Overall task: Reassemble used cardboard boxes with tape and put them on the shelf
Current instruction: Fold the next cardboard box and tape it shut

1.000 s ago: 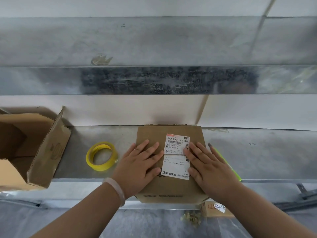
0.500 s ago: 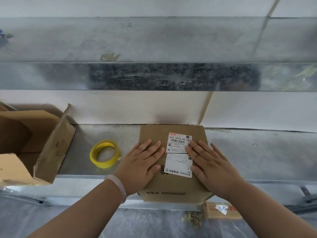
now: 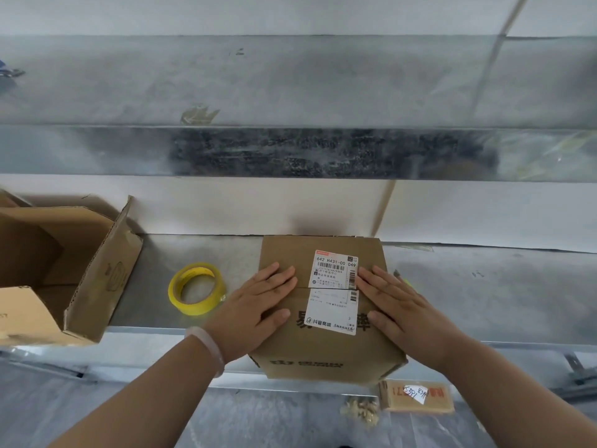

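cardboard box (image 3: 326, 350) sits at the front edge of the metal shelf (image 3: 484, 295). my left hand (image 3: 255, 312) and right hand (image 3: 407, 312) lie flat on its top, fingers straight and gripping nothing, pressing the two flaps down either side of the split shipping label (image 3: 334, 295). i judge this the flap-closing step; i cannot tell whether the seam is taped. next, one hand should pin the flaps while the other fetches the yellow tape roll (image 3: 206, 307), just left of the box.

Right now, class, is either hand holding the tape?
No; left hand and right hand lie flat on the box, the tape lies apart.
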